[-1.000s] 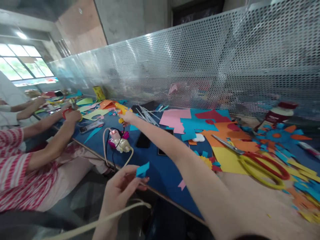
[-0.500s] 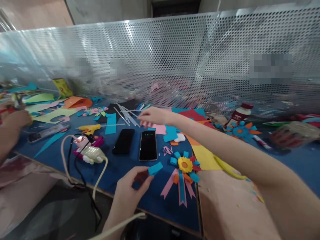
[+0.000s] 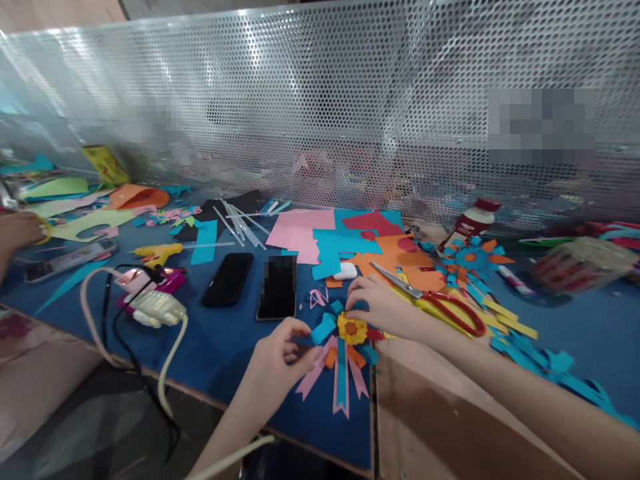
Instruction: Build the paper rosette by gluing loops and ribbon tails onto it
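A paper rosette (image 3: 350, 333) with a yellow-and-orange centre, blue petals and pink and blue ribbon tails lies on the blue table (image 3: 225, 347) near its front edge. My left hand (image 3: 280, 353) pinches a small blue paper piece (image 3: 324, 328) against the rosette's left side. My right hand (image 3: 380, 308) rests on the rosette's top right, fingers curled down onto its petals. Red-and-yellow scissors (image 3: 435, 305) lie just right of that hand.
Two dark phones (image 3: 228, 288) (image 3: 278, 287) lie left of the rosette, beside a yellow glue gun (image 3: 157, 253), glue sticks (image 3: 237, 223) and a plug with cable (image 3: 150, 308). Coloured paper sheets (image 3: 320, 240), a glue bottle (image 3: 473, 220) and another person's hand (image 3: 20, 230) surround them. A perforated metal screen (image 3: 320, 113) backs the table.
My right hand put the glue gun down at the far left, drew back and came to the rosette. My left hand carried the blue piece to the rosette. The view swung right.
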Motion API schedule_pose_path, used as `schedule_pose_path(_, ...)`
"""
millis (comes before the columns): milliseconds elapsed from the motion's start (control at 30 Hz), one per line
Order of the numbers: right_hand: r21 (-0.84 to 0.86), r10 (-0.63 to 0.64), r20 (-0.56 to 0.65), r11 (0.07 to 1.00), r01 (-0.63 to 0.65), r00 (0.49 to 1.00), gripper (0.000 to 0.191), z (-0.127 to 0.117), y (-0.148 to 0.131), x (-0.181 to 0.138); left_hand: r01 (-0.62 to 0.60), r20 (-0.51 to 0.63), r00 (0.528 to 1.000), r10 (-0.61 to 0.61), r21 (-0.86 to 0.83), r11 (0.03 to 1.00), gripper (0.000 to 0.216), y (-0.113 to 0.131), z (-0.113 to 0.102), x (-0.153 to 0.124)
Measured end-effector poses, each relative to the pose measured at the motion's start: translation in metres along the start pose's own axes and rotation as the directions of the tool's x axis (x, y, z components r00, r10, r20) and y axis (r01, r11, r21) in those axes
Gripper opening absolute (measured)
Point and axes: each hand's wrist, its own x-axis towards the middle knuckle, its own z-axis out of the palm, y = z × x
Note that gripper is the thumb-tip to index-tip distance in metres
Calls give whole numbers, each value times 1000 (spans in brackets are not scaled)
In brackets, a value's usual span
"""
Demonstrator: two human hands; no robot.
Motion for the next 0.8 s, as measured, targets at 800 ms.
schedule_pose_path(800, 211, -89, -103, 971, 109, 991, 12, -63, -44, -2, -158, -17, 987, 157, -64, 985, 18, 8, 7, 5)
